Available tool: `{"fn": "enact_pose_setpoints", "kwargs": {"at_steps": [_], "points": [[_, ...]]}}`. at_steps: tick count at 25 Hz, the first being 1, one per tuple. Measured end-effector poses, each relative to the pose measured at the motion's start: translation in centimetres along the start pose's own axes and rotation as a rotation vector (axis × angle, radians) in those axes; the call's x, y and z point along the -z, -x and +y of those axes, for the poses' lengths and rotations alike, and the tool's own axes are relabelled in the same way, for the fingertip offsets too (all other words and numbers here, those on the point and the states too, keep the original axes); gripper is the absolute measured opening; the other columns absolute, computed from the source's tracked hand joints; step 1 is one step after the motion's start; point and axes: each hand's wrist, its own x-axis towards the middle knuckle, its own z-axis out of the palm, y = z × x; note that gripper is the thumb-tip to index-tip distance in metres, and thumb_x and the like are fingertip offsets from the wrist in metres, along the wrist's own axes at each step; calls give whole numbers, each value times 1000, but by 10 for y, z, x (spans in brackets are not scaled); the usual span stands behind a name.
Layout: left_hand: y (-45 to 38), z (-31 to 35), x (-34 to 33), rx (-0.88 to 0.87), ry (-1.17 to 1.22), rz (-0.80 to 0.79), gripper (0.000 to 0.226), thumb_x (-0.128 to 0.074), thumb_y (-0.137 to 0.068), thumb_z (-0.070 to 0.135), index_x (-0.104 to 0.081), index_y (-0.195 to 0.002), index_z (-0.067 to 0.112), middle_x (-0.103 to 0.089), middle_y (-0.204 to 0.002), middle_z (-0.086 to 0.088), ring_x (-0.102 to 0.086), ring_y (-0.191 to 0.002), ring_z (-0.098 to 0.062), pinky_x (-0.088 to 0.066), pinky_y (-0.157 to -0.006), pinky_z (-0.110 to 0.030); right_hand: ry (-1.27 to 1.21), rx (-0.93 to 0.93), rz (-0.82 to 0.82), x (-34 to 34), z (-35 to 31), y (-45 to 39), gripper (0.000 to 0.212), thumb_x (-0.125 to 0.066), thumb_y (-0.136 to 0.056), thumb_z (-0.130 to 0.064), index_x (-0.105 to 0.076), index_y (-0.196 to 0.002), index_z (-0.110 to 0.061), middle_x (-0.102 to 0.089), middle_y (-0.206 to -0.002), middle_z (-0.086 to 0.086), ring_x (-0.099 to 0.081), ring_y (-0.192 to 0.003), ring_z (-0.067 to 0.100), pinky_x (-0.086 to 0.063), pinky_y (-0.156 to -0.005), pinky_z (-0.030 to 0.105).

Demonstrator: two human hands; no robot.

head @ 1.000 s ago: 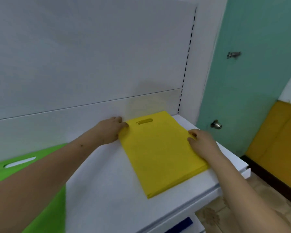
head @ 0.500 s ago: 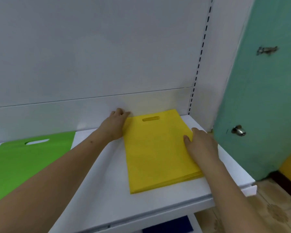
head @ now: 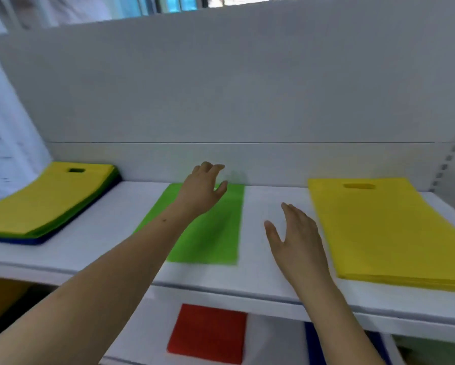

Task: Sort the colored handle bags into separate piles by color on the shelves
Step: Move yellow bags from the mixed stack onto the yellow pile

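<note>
With nothing held in either hand, scanning left to right: mixed stack [head: 47, 204] at nine o'clock, yellow on top, green and blue beneath, unsorted. Left hand [head: 201, 189] above green pile [head: 208, 233], fingers loosely spread, empty. Right hand [head: 297, 238] between piles, fingers straight and slightly apart. Yellow pile [head: 386, 233] at three o'clock. Red pile [head: 208, 333] at six o'clock, below. Risk: a careless reach leftward dragging the green pile askew.
</note>
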Motion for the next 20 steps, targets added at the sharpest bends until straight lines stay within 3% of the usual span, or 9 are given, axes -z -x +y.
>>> {"fn": "enact_pose_setpoints", "kwargs": {"at_steps": [8, 13, 20], "points": [[108, -259, 128, 223, 12, 67, 45, -50, -97, 39, -50, -136, 15, -51, -132, -12, -45, -123, -30, -43, -97, -41, -146, 142, -28, -178, -236, 53, 56, -56, -94, -36, -45, -138, -5, -50, -140, 14, -42, -129, 30, -30, -109, 35], [136, -370, 163, 256, 79, 73, 46, -50, -99, 38, -49, -138, 15, -49, -133, -10, -47, -122, -26, -41, -99, -38, -182, 173, -109, -248, -335, 55, 59, -44, -97, -45, -33, -147, -14, -36, -151, 3, -27, -139, 18, -22, -114, 29], [77, -492, 167, 190, 72, 7, 49, -53, -97, 36, -44, -141, 18, -44, -139, -11, -44, -125, -28, -41, -101, -38, -136, 221, -250, -325, -404, -8, 67, -39, -97, -52, -19, -152, -20, -17, -159, -2, -14, -145, 15, -14, -116, 28]]}}
